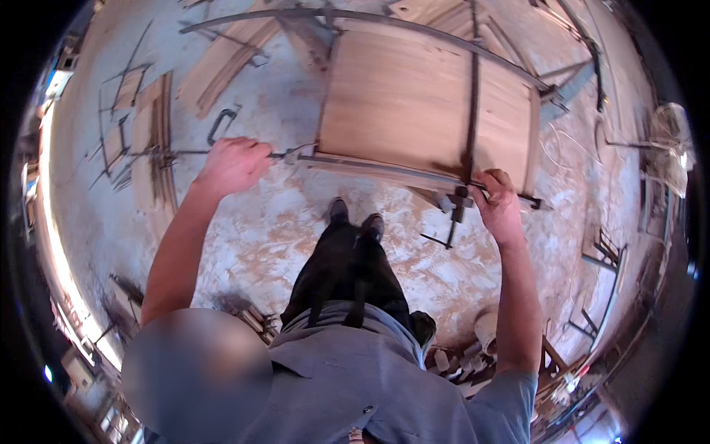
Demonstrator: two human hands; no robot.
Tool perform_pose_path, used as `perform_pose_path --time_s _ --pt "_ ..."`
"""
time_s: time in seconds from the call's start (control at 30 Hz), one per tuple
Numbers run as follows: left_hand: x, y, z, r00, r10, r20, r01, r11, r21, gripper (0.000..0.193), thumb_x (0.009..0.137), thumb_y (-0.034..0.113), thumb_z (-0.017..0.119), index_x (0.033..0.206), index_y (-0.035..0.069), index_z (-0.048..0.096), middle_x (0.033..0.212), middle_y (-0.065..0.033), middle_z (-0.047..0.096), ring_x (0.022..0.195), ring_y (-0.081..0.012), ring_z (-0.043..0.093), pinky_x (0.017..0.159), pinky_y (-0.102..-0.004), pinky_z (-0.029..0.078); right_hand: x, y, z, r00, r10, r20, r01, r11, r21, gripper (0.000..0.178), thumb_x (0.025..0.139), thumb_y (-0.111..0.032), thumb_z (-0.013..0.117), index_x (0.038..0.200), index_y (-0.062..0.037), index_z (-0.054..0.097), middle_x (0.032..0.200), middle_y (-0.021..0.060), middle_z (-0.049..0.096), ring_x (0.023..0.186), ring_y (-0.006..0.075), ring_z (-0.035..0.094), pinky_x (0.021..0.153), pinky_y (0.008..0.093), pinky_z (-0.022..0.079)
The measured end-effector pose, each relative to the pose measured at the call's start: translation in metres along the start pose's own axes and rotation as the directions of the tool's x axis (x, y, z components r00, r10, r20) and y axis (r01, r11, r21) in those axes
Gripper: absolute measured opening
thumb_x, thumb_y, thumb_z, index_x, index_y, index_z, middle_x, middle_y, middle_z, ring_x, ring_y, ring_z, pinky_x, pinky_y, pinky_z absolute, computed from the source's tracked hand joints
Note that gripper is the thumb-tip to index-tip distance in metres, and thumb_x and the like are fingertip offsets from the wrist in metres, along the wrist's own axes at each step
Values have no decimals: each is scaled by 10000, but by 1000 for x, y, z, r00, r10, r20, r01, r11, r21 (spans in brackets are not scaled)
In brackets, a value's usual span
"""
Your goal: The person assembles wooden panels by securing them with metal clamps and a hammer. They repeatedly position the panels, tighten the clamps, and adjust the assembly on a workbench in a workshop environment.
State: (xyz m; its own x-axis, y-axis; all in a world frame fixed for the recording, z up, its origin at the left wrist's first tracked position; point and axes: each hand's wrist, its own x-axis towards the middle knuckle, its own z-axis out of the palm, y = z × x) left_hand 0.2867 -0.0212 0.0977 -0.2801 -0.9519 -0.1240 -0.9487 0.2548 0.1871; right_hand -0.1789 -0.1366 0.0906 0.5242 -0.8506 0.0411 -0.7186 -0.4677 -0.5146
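Observation:
A wide wooden panel (399,96) lies ahead of me with long metal clamps across it. My left hand (235,166) is closed round the rod at the left end of the near bar clamp (377,164), which runs along the panel's near edge. My right hand (499,198) has its fingers curled on that clamp's bar close to the panel's near right corner. Beside it, a second bar clamp (474,103) crosses the panel from near to far, its screw handle (450,229) hanging toward me. A third bar clamp (414,26) spans the far edge.
A black G-clamp (222,124) lies on the floor at left. Stacked boards (225,59) and more planks (157,126) rest farther left. A standing fan (669,144) is at far right. Metal frames (610,274) stand at right, and a white bucket (486,331) sits near my right arm.

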Motion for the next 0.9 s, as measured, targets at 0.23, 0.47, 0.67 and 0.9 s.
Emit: perform_pose_path --time_s 0.23,0.47,0.67,0.9 --pt "-12 1 23 998 -3 -61 -2 997 -82 150 763 118 617 890 44 589 813 -136 611 751 -327 601 661 -430 480 -60 118 -100 717 608 -342 -537 794 286 319 904 -261 576 1046 21 616 928 145 653 814 239 637 730 339 507" --pt "-1 -1 33 998 -55 27 54 997 51 140 810 74 559 945 35 568 815 -158 582 761 -360 579 662 -459 463 -105 228 -126 313 939 142 -765 161 624 605 896 -488 533 1268 -16 469 1001 157 630 772 214 617 653 359 535" --pt "-26 5 38 978 -207 -39 210 968 136 131 794 51 555 923 48 578 837 -166 590 788 -374 573 682 -462 466 -81 253 -73 593 738 323 -725 314 613 511 936 -422 506 1253 -22 488 1107 99 599 949 197 572 717 345 503" --pt "5 49 18 899 -438 -14 434 885 171 165 817 141 573 967 124 638 915 -104 646 881 -311 616 771 -427 498 -94 275 -74 616 628 475 -781 406 475 523 955 -474 434 1131 -3 579 1003 81 633 796 158 598 666 287 497"
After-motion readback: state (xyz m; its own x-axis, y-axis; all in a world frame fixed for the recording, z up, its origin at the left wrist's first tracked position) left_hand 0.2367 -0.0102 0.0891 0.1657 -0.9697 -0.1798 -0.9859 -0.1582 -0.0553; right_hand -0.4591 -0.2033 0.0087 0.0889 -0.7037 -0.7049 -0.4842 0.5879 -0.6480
